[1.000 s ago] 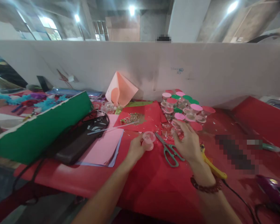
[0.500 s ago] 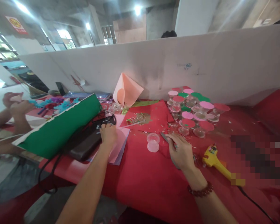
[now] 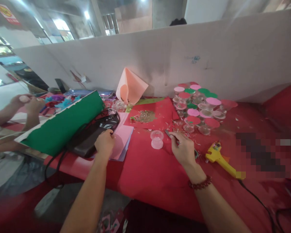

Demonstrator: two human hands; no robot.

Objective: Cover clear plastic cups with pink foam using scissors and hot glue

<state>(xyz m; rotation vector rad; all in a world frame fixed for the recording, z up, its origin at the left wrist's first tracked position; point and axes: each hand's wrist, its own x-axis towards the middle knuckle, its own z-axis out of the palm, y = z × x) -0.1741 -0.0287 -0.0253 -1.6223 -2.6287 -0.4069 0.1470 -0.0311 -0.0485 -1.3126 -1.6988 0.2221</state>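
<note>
My left hand [image 3: 104, 143] rests, fingers curled, on the edge of the pink paper sheets [image 3: 122, 139], next to a black bag [image 3: 92, 136]. My right hand [image 3: 183, 149] is closed round the handles of a pair of scissors [image 3: 170, 135], whose blade tip pokes out toward the far side. A small clear plastic cup with a pink base [image 3: 156, 139] stands alone on the red table cover [image 3: 147, 171] between my two hands.
A cluster of clear cups with pink, red and green paper discs [image 3: 199, 106] stands behind my right hand. A yellow glue gun [image 3: 220, 160] lies to the right. A green roll [image 3: 60, 126], a peach paper cone [image 3: 131, 89] and another person's hands [image 3: 26, 105] are at left.
My left hand let go of the small cup and moved left onto the pink paper. My right hand dropped from the cups onto the scissors and closed on them.
</note>
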